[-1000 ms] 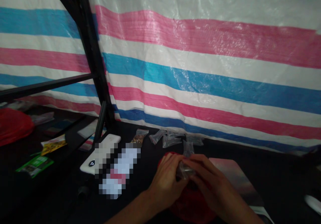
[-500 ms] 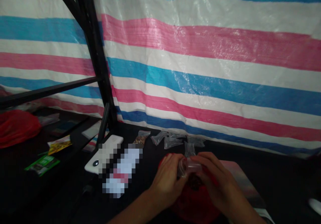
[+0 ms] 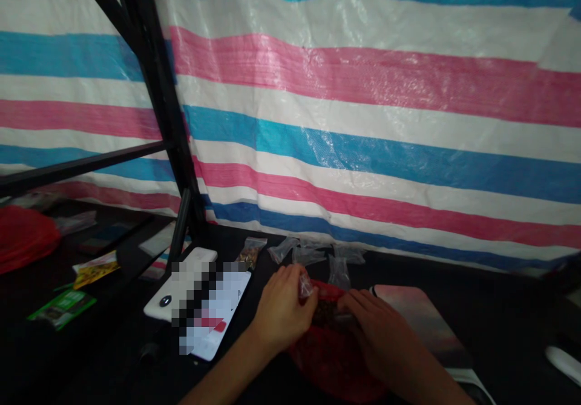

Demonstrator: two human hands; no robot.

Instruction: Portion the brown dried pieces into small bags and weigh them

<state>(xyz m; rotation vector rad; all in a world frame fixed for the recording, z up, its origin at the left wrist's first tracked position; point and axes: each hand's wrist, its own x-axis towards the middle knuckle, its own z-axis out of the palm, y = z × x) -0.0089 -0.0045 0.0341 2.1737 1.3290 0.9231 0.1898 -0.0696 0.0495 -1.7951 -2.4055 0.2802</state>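
Small transparent bag (image 3: 305,285): stretched between both hands half a second ago; now it sits with my left hand (image 3: 284,304) alone, while my right hand (image 3: 376,327) has dropped lower, to the red bag (image 3: 338,365).
Left hand: fingers curled, thumb closing against them on the crumpled plastic, probably to steady it beside the red mouth.
Right hand: fingers bent down at the opening, a greyish edge by the tips; I cannot tell whether I grip it or how open the fingers are.
Red bag: right in front of me, between my forearms, its mouth spread, I think, so the brown bits (image 3: 324,313) inside are within reach.
Back row: flat transparent bags (image 3: 308,254) lie just beyond, likely to be handy; a filled pouch (image 3: 252,252) lies left of them, perhaps set apart from the flat ones.
Phone (image 3: 222,317): screen up and lit beside my left arm, partly pixelated, so its text is lost to me.
Packets: yellow packet (image 3: 96,269) and green packet (image 3: 63,308), both printed, too blurred to read; I can make out no brand.
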